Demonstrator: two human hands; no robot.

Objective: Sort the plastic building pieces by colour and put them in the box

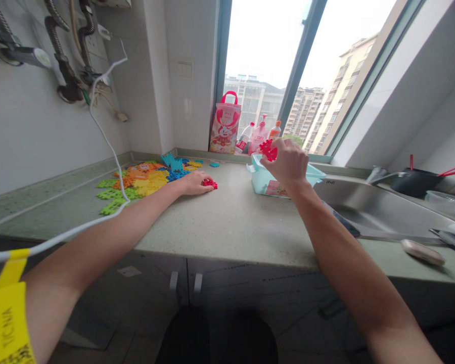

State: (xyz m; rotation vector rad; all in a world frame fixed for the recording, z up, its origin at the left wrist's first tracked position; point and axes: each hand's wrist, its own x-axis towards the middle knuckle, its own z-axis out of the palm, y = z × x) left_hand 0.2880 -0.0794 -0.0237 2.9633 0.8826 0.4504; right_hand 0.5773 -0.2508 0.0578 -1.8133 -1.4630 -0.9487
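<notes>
My right hand [288, 161] is closed on a red plastic building piece [268, 150], raised above the near left rim of a light-teal plastic bin [260, 177]. On the counter, my left hand [192, 183] rests with its fingers curled round another red building piece [210, 184]. Left of that hand lies a spread of flat interlocking building pieces [147, 181], in green, orange, yellow and blue. A teal piece [172, 162] stands up at the back of the spread. What lies inside the bin is hidden from this angle.
A white cable [105, 136] hangs across the left side, in front of the pieces. The steel sink [371, 207] adjoins the bin on the right. A pink bag [225, 126] and several bottles stand by the window. A phone-like object [422, 252] lies at the sink's front.
</notes>
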